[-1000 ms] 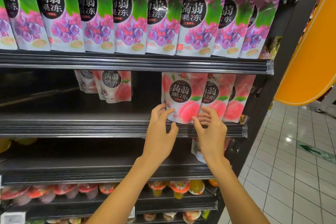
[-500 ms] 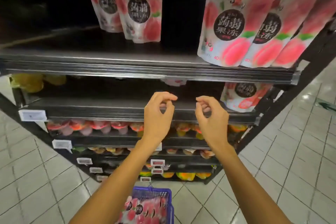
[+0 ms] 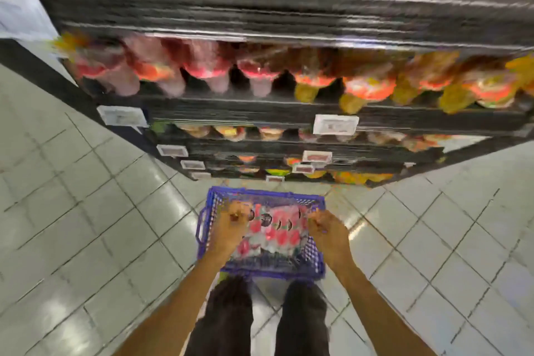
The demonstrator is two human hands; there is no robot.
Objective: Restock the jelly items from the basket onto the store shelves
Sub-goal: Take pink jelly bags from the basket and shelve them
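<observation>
The blue basket (image 3: 264, 196) stands on the tiled floor (image 3: 86, 225), filled with pink jelly pouches (image 3: 278, 230). The left hand (image 3: 229, 230) hovers over the basket's left side and the right hand (image 3: 328, 233) over its right side, both with fingers curled at the edges of the pouches. Blur hides whether either grip has closed on a pouch. Beyond the basket rise the dark shelves (image 3: 260, 113), stocked with jelly cups (image 3: 260, 74). The person's legs (image 3: 228, 318) stand just behind the basket.
</observation>
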